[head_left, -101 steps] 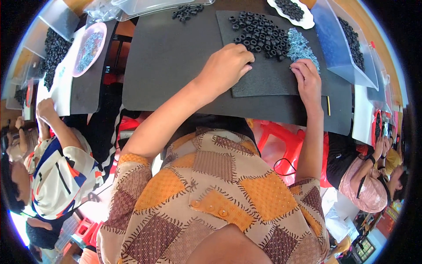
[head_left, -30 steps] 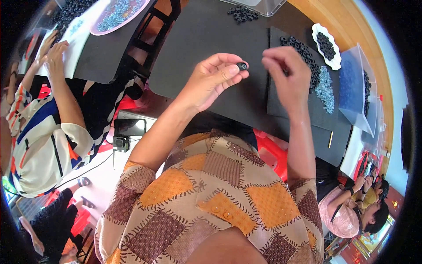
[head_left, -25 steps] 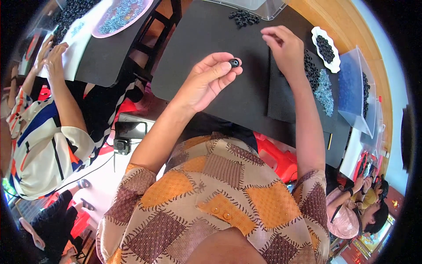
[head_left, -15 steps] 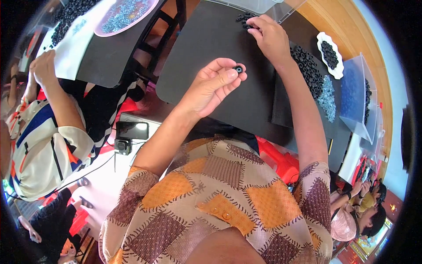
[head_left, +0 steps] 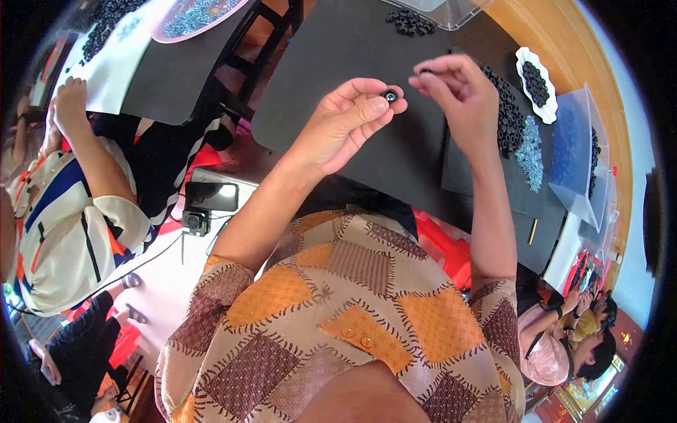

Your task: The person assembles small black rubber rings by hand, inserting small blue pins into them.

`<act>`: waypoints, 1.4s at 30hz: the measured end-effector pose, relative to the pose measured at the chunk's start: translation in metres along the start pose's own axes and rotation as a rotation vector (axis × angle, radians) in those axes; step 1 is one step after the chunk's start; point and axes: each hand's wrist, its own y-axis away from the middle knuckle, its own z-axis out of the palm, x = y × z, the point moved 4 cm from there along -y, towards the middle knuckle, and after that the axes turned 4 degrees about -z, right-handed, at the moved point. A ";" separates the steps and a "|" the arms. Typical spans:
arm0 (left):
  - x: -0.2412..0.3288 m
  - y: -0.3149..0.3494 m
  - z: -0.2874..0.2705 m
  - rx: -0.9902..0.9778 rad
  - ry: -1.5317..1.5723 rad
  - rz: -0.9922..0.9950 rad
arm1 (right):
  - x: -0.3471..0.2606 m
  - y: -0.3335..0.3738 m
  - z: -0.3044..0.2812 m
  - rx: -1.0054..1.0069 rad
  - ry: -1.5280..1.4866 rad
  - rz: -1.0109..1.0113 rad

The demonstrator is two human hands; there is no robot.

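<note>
Over the black table (head_left: 338, 53), my left hand (head_left: 335, 127) pinches a small round black part (head_left: 389, 96) between thumb and fingers. A pale, shiny centre shows in that part. To its right, my right hand (head_left: 467, 102) is closed at the fingertips on a small black piece (head_left: 426, 71), slightly blurred and partly hidden. The two hands are apart. Beyond the right hand lies a loose group of small black pieces (head_left: 410, 22). A heap of black ring-shaped pieces (head_left: 510, 123) sits beside the right wrist, with a pile of small clear bluish parts (head_left: 530, 158) next to it.
On the right stand a white scalloped dish (head_left: 546, 114) of black pieces and a clear plastic box (head_left: 571, 166). A thin gold-coloured stick (head_left: 532, 231) lies nearer. Another clear container (head_left: 455, 17) is at the far edge. Left, a person works at another table (head_left: 173, 88) with a pink basin (head_left: 163, 37).
My right hand has come back from the far group of black pieces toward my left hand, bringing a small black piece. My left hand has risen slightly, still pinching its part.
</note>
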 end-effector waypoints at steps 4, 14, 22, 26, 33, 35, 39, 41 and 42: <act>-0.003 0.000 0.001 -0.016 -0.096 -0.016 | -0.007 0.039 -0.003 0.045 -0.006 -0.031; -0.013 0.005 0.012 0.023 -0.293 0.023 | -0.010 0.066 -0.003 0.094 0.074 -0.132; -0.016 0.006 0.016 0.006 -0.372 0.071 | -0.012 0.072 -0.003 0.103 0.108 -0.173; -0.016 0.006 0.021 0.011 -0.430 0.091 | -0.015 0.072 -0.002 0.111 0.088 -0.165; -0.008 0.010 0.028 0.038 -0.691 0.228 | -0.018 0.076 0.005 0.139 0.144 -0.232; -0.008 0.010 0.026 0.051 -0.686 0.195 | -0.017 0.078 0.005 0.151 0.152 -0.233; -0.008 0.014 0.025 0.068 -0.641 0.161 | -0.016 0.079 0.006 0.150 0.121 -0.216; -0.008 0.015 0.025 0.072 -0.656 0.167 | -0.016 0.080 0.006 0.146 0.144 -0.215; -0.007 0.016 0.025 0.074 -0.672 0.172 | -0.016 0.080 0.007 0.148 0.141 -0.199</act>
